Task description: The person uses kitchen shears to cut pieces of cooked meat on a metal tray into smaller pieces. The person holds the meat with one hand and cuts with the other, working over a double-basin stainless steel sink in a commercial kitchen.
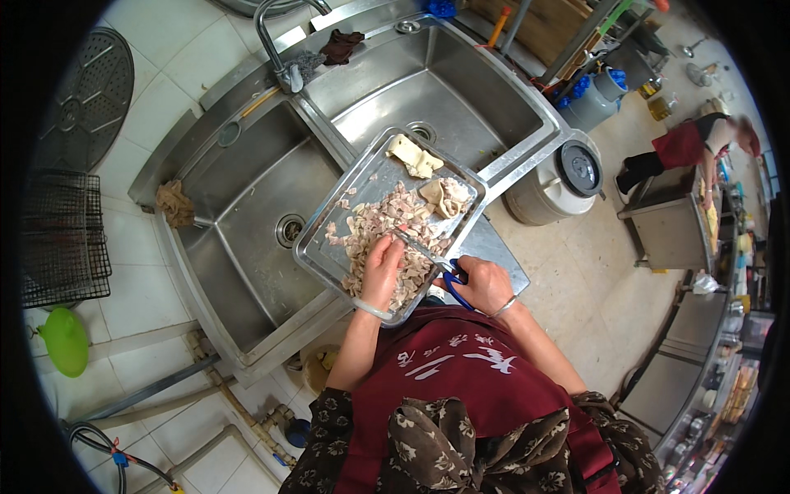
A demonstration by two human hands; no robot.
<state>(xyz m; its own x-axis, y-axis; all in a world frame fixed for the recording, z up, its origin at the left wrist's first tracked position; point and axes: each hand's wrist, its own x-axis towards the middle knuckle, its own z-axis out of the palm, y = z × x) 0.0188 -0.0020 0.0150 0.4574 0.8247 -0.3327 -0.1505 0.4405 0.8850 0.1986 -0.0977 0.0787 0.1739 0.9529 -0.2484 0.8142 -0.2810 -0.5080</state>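
Note:
My right hand (484, 285) grips a pair of scissors (426, 252) by its blue handles. The metal blades point left, their tips at the fingers of my left hand (381, 265). My left fingers are pinched together over a small piece of meat, mostly hidden by them. Beneath both blades and fingers lies a heap of chopped pale meat (395, 210) on a rectangular metal tray (321, 228). Larger uncut pieces rest at the tray's far end: a cream-coloured slab (412, 155) and a folded piece (445, 196).
The tray sits across the front of a two-basin steel sink (259, 179) with a faucet (266, 40). A brown cloth (175, 204) hangs on the left rim. To the right stands a lidded white barrel (549, 191). Farther right, another person (685, 145) bends over a counter.

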